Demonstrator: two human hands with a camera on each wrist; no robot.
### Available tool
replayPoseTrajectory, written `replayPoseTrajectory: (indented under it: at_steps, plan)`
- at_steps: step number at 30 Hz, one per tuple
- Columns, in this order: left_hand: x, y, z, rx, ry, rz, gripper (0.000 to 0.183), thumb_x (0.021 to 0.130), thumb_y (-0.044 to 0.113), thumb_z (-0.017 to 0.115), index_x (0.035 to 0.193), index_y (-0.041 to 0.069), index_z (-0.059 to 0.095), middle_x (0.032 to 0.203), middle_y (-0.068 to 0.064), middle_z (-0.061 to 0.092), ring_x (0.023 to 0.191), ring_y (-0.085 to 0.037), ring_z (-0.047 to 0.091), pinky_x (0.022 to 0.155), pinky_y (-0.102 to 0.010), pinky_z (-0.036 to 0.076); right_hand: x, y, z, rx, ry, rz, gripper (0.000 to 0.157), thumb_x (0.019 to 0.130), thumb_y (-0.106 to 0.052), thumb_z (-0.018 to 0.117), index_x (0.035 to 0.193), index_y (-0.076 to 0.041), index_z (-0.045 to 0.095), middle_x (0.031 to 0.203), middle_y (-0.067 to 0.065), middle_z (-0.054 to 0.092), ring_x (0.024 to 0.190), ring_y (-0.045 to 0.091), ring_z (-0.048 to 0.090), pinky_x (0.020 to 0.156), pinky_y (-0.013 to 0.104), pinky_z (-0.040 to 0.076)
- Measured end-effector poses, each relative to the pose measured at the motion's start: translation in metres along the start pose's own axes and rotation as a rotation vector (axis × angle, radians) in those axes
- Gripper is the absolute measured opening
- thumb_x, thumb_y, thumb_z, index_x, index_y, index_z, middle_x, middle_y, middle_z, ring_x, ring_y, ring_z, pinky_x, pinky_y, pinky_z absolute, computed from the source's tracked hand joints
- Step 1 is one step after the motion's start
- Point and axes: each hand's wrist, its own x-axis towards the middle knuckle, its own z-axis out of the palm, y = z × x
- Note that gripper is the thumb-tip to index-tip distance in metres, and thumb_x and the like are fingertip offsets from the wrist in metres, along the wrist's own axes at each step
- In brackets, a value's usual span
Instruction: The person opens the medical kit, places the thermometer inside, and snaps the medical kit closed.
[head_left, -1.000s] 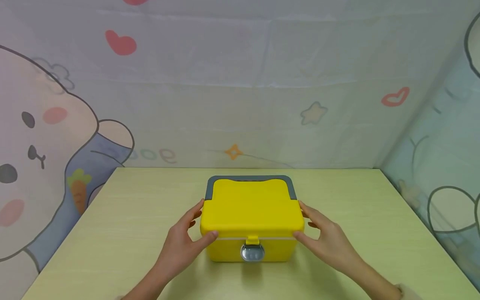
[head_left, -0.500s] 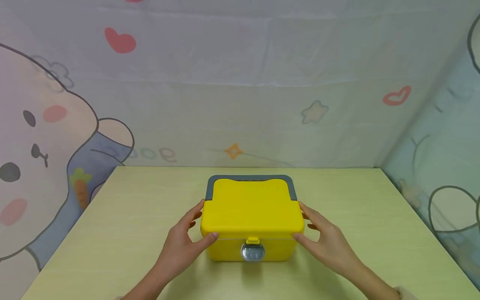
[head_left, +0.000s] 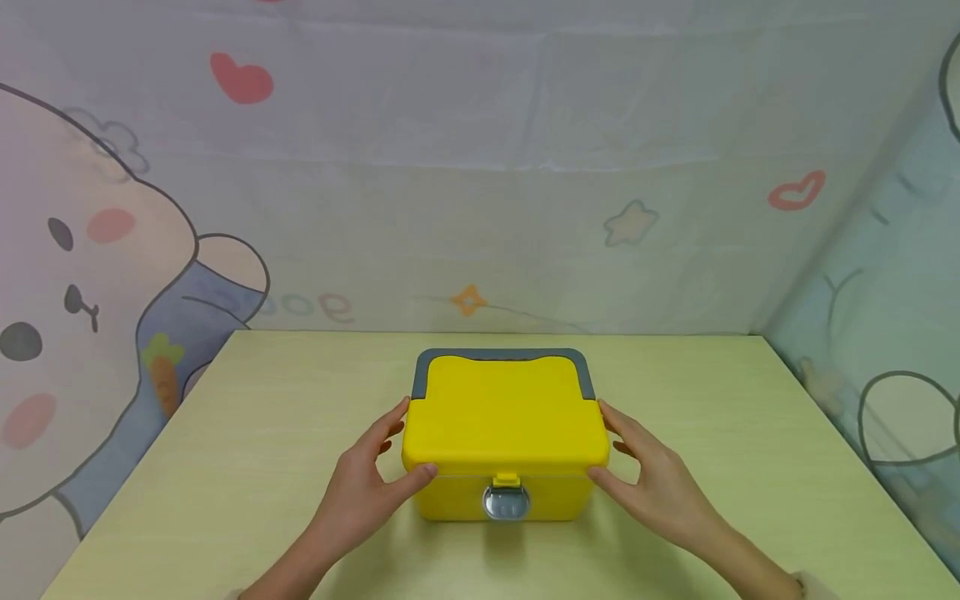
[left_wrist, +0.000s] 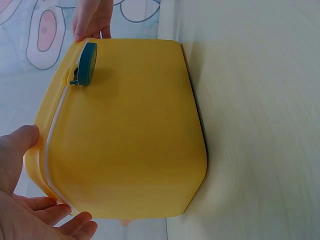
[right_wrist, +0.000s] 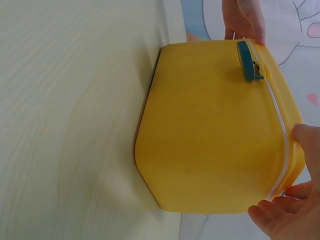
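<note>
A yellow storage box stands on the table, its lid down and a grey handle lying flat along the lid's back. On the front, a round grey latch sticks out from the body, as the left wrist view also shows. My left hand holds the lid's left end, thumb at the front corner and fingers along the side. The right hand holds the right end in the same way. A thin white strip runs between lid and body. The inside of the box is hidden.
Pale wood-grain table spreads around the box. A printed cloth with hearts, stars and a cartoon animal hangs behind the table's back edge and along both sides.
Both hands keep their places on the box, and the box stays put. Only the head view has shifted very slightly.
</note>
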Motion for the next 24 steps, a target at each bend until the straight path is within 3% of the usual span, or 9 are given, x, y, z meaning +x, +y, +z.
replayPoseTrajectory:
  at_steps: [9, 19, 24]
  plan:
    - [-0.0007, 0.0008, 0.0003, -0.007, -0.010, -0.024, 0.078, 0.076, 0.037, 0.075, 0.141, 0.027, 0.035, 0.141, 0.005, 0.042, 0.125, -0.023, 0.043, 0.102, -0.045, 0.039, 0.0031, -0.0008, 0.0009, 0.014, 0.023, -0.093, 0.087, 0.076, -0.010, 0.075, 0.147, -0.015, 0.025, 0.146, 0.006, 0.035, 0.125, 0.023, 0.044, 0.089, 0.035, 0.049]
    - [-0.0021, 0.0017, 0.0015, -0.013, -0.016, -0.042, 0.078, 0.076, 0.038, 0.074, 0.142, 0.028, 0.034, 0.141, 0.003, 0.041, 0.125, -0.023, 0.043, 0.101, -0.046, 0.039, 0.0036, -0.0035, 0.0046, -0.053, 0.049, -0.062, 0.078, 0.078, -0.024, 0.074, 0.144, -0.012, 0.033, 0.149, 0.001, 0.030, 0.129, 0.022, 0.040, 0.091, 0.028, 0.046]
    - [-0.0031, 0.0016, 0.0015, -0.013, -0.019, -0.046, 0.077, 0.076, 0.039, 0.073, 0.142, 0.028, 0.034, 0.141, 0.003, 0.042, 0.125, -0.023, 0.043, 0.101, -0.045, 0.039, 0.0018, -0.0035, 0.0080, -0.031, 0.065, -0.054, 0.080, 0.078, -0.023, 0.074, 0.144, -0.014, 0.031, 0.149, 0.003, 0.031, 0.128, 0.024, 0.042, 0.090, 0.032, 0.048]
